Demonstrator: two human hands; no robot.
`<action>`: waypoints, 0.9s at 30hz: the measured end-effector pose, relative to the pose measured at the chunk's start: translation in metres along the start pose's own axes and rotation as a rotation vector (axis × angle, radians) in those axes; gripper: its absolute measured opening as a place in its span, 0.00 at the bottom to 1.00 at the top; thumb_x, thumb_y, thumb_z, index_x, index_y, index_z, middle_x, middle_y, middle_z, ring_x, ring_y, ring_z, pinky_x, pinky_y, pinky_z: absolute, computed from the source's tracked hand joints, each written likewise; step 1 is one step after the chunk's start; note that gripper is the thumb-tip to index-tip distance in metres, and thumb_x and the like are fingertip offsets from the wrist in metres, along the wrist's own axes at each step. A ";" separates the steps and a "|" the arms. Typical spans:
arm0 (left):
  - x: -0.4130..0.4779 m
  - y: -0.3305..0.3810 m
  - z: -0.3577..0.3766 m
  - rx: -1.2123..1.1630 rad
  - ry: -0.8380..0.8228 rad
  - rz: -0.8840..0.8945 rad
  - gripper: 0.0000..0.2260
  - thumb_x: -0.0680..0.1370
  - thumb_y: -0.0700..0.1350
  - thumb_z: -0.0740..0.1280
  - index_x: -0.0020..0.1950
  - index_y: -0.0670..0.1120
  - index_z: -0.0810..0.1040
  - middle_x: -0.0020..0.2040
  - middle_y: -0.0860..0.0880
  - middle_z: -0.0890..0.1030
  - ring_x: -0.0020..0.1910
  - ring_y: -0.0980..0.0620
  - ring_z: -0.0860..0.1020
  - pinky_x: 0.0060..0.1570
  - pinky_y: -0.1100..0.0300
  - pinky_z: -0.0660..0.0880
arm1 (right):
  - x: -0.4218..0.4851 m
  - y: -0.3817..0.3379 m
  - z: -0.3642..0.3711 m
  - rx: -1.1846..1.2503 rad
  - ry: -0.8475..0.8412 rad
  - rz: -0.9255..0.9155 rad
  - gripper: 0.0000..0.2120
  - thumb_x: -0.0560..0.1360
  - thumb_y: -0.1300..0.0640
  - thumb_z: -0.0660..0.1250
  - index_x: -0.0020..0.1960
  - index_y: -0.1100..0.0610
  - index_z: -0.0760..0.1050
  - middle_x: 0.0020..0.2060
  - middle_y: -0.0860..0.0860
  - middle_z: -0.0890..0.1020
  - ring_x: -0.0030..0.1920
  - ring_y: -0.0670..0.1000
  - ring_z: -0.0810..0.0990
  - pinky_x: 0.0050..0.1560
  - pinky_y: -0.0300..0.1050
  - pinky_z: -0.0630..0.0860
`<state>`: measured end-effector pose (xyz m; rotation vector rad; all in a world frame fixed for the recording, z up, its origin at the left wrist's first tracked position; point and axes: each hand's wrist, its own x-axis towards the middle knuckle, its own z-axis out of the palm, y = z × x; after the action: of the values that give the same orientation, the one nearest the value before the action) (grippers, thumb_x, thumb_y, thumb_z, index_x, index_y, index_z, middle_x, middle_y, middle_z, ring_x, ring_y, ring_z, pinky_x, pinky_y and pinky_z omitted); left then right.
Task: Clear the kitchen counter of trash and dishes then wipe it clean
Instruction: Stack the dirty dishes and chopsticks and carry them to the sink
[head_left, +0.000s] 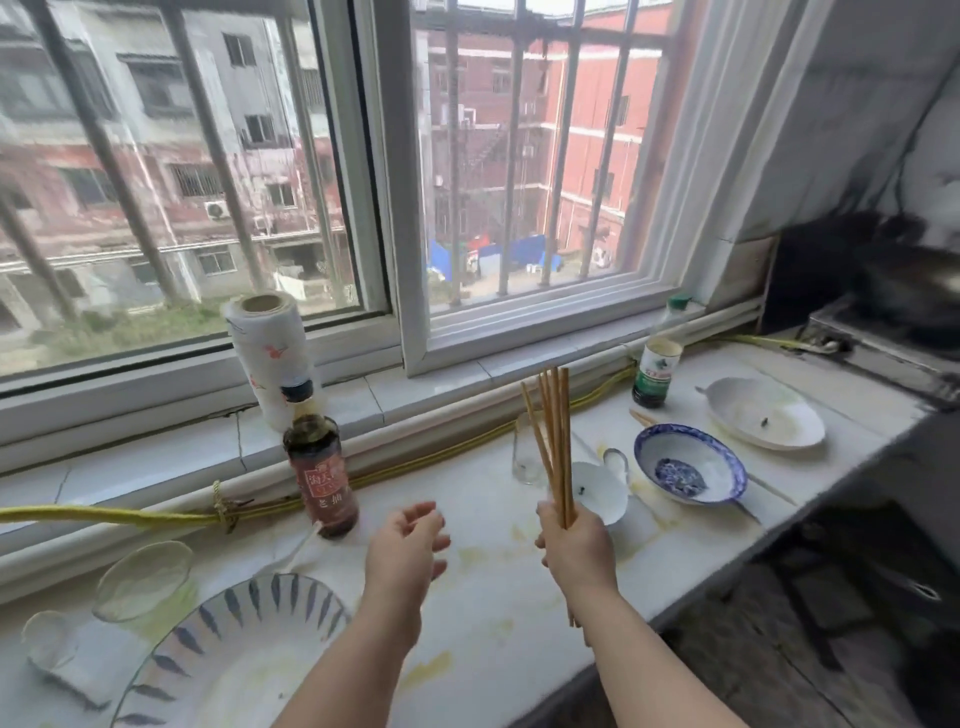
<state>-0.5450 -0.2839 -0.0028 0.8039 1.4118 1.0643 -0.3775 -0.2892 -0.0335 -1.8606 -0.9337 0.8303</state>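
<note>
The right hand (574, 540) is sitting at lower centre of the frame, its fingers wrapping tightly round a bundle of wooden chopsticks (556, 441) that is standing nearly upright, tips pointing toward the window. The left hand (408, 551) is hovering just left of it above the white surface (493, 597), its fingers (423, 512) spreading loosely and holding nothing.

Yellowish stains are showing on the surface around both hands. Behind the right hand a small white bowl (597, 491) is resting with a spoon (615, 460) just beside it and a clear glass (524, 457) to its left. Further right a blue-and-white bowl (688, 470) is sitting, and past it, toward the right edge, a white oval plate (763, 413). A bottle with a green cap (655, 371) is standing against the window ledge above them, with a single chopstick (643, 417) lying near its base.

Left of centre a dark sauce bottle (322, 478) is standing on the surface, with a paper towel roll (270, 358) behind it on the sill. At lower left a large striped plate (234, 649), a glass bowl (143, 579) and a small glass (49, 639) are sitting close together. A yellow cord (156, 517) is running along the foot of the sill.
</note>
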 end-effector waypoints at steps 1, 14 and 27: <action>0.000 -0.002 0.019 0.009 -0.013 -0.020 0.06 0.80 0.41 0.63 0.57 0.44 0.75 0.51 0.45 0.79 0.45 0.50 0.78 0.39 0.58 0.74 | 0.011 0.004 -0.015 -0.020 0.006 -0.005 0.12 0.78 0.49 0.61 0.39 0.51 0.74 0.32 0.51 0.81 0.35 0.53 0.80 0.42 0.53 0.79; 0.023 -0.050 0.180 0.145 -0.017 -0.338 0.27 0.81 0.48 0.60 0.77 0.45 0.53 0.59 0.41 0.72 0.44 0.45 0.78 0.35 0.55 0.78 | 0.112 0.065 -0.148 -0.142 0.025 0.109 0.13 0.78 0.49 0.60 0.40 0.55 0.75 0.34 0.52 0.82 0.37 0.56 0.81 0.42 0.50 0.78; 0.060 -0.043 0.176 0.451 -0.034 -0.296 0.12 0.78 0.37 0.53 0.60 0.40 0.68 0.50 0.39 0.76 0.34 0.43 0.79 0.34 0.53 0.80 | 0.148 0.061 -0.151 -0.165 0.052 0.154 0.11 0.79 0.49 0.60 0.40 0.51 0.74 0.33 0.51 0.82 0.37 0.54 0.80 0.38 0.45 0.74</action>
<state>-0.3748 -0.2160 -0.0569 0.8894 1.7078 0.5078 -0.1627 -0.2443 -0.0536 -2.1078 -0.8564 0.8123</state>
